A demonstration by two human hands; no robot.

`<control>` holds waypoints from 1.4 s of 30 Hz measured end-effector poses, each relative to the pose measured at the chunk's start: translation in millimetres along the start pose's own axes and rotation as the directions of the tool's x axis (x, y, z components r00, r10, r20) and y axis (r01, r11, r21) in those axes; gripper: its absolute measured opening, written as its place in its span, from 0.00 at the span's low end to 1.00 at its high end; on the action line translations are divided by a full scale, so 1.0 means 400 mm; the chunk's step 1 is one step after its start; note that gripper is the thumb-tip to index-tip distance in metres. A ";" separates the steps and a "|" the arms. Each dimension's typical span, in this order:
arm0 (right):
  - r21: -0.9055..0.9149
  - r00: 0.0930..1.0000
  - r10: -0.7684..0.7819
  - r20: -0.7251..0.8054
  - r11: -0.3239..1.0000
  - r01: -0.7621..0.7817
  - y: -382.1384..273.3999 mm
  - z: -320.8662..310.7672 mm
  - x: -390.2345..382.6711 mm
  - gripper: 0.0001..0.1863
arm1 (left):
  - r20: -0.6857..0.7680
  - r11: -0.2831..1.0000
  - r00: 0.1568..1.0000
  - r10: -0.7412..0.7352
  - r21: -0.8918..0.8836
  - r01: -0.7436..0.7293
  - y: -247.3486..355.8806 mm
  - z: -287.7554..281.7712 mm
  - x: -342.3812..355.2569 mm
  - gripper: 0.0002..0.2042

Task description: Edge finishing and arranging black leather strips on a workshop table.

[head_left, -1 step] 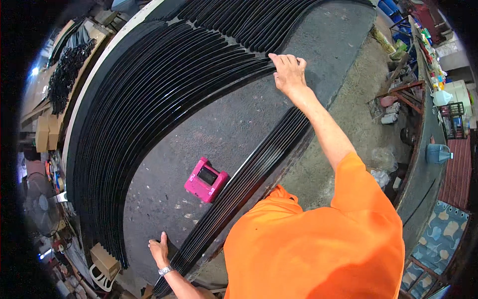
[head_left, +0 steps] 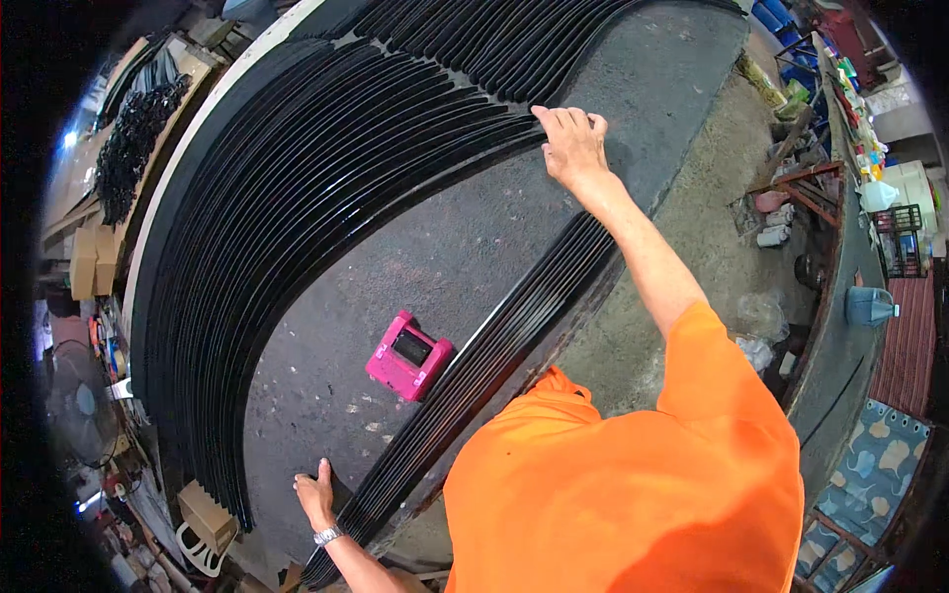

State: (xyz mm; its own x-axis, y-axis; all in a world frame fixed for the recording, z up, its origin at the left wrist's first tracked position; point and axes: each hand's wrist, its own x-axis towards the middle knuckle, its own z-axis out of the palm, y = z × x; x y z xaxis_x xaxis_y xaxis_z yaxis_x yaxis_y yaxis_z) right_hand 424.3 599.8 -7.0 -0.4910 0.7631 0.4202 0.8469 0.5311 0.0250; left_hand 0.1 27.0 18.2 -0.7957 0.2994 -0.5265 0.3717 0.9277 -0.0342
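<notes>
While the right hand is at the upper-right ends of the spread black strips, the left hand lies near their lower-left ends, bare surface between.

Item: spread strips, long and slender, side by side; long axis from lower left to upper right, appearing bowed; leftward of the right hand, which is the nearer one.

Item: stacked strips, straight, on the person's side of the surface, same general diagonal; left forearm across the lower end.

Item: pink device with dark window, between the hands, just beside the stacked strips.

Right hand: fingers bent; grasp or mere contact, cannot tell. Left hand: thumb spread, nothing visibly held; wristwatch at wrist.
</notes>
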 end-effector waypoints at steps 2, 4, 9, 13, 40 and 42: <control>0.045 1.000 0.008 -0.004 0.999 -0.008 -0.029 0.002 -0.010 0.35 | -0.012 1.000 1.000 0.001 -0.001 -0.001 -0.017 0.008 0.007 0.43; 0.112 1.000 0.011 -0.002 0.994 -0.010 -0.075 -0.001 -0.035 0.34 | -0.027 1.000 1.000 -0.003 -0.004 0.003 -0.038 0.018 0.007 0.44; 0.133 0.996 -0.086 0.026 0.988 0.082 -0.179 0.002 -0.101 0.40 | -0.070 0.999 0.998 0.004 0.048 0.000 -0.033 0.029 0.014 0.48; 0.198 0.988 -0.153 -0.017 0.968 0.153 -0.262 0.011 -0.091 0.40 | -0.266 0.993 0.959 0.095 0.097 -0.071 -0.092 0.071 0.031 0.41; 0.626 0.860 -0.509 -0.009 0.668 0.402 -0.457 -0.194 -0.293 0.26 | -0.106 1.000 0.994 -0.012 -0.011 0.011 -0.036 0.026 0.019 0.41; 0.666 0.843 -0.534 -0.073 0.603 0.440 -0.506 -0.200 -0.319 0.27 | -0.123 1.000 0.992 0.000 -0.013 -0.002 -0.042 0.031 0.025 0.41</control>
State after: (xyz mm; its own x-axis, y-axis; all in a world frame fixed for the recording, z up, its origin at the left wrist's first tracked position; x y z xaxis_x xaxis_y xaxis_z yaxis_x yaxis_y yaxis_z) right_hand 331.8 365.3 6.9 -0.8508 0.3326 0.4070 0.1589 0.9009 -0.4040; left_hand -8.3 11.8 3.0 -0.8482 0.3249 -0.4182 0.3671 0.9299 -0.0220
